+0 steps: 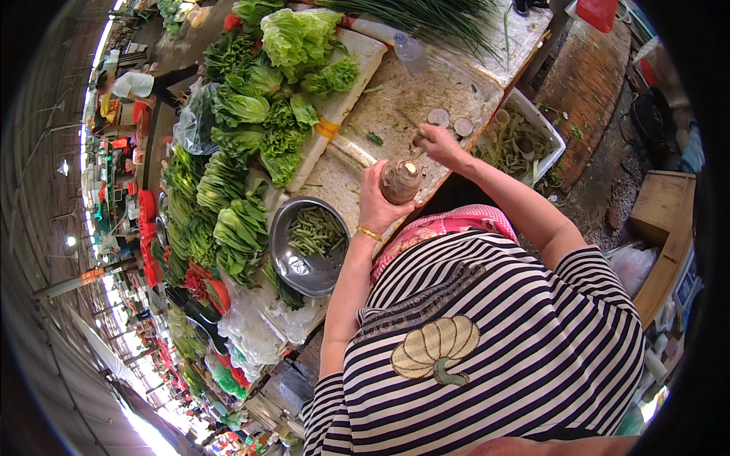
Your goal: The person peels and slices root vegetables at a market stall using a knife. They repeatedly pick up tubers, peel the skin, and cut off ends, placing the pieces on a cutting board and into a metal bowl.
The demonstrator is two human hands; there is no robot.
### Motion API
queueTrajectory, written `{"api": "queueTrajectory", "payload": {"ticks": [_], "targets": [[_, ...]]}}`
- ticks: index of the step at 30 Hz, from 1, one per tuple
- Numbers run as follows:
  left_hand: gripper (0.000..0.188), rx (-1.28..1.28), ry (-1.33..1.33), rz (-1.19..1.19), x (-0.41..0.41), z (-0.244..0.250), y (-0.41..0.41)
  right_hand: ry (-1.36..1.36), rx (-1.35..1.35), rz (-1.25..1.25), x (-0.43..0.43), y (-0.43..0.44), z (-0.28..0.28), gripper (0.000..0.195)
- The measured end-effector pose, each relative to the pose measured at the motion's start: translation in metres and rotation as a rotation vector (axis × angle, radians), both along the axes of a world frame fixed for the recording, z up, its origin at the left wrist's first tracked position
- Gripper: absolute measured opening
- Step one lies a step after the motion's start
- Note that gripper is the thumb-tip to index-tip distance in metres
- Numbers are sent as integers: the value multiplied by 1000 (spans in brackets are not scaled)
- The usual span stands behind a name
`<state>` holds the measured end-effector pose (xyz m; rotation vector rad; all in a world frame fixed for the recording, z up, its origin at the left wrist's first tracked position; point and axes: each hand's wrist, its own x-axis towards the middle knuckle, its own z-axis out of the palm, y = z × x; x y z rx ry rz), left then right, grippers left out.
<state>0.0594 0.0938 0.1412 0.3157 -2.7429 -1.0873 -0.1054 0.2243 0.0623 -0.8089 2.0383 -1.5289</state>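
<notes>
My left hand point(378, 199), a gold-coloured bracelet at its wrist, grips a brown, rough-skinned taro corm point(400, 181) near the table's edge. A pale cut spot shows on the corm's upper end. Just beyond the corm, my right hand point(438, 145) is closed on the handle of a thin-bladed knife point(408, 119); the blade points away from me and is partly blurred. Two pale round taro slices point(438, 118) lie beside my right hand. A steel bowl point(336, 277) of cut green beans point(315, 230) stands left of my left forearm.
Lettuce point(242, 106) and bundled leafy greens point(236, 228) are heaped at the left. A plastic bottle point(409, 50) and long green stalks point(422, 20) lie at the far side. A white foam box point(552, 134) of peelings stands below the table's right edge. A person point(134, 84) is in the distance.
</notes>
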Motion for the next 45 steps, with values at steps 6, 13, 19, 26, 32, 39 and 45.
{"api": "queueTrajectory", "payload": {"ticks": [6,13,19,26,32,39,45], "targets": [[74,1019,141,427,7,-18,-19,-15,94,-101,-14,30,-44,23],[76,1909,241,815,15,-30,-41,-374,133,19,1,35,-30,33],[76,1980,317,869,18,-40,-51,-388,48,103,23,23,-20,31],[67,1948,333,954,18,-42,-50,-432,38,132,27,17,-20,30],[67,1975,349,1003,20,-43,-49,-436,41,151,30,18,-20,29],[67,2007,357,1023,21,-47,-51,-409,77,166,37,17,-31,29],[75,1966,345,1062,23,-56,-55,-618,60,155,39,23,-34,30]]}}
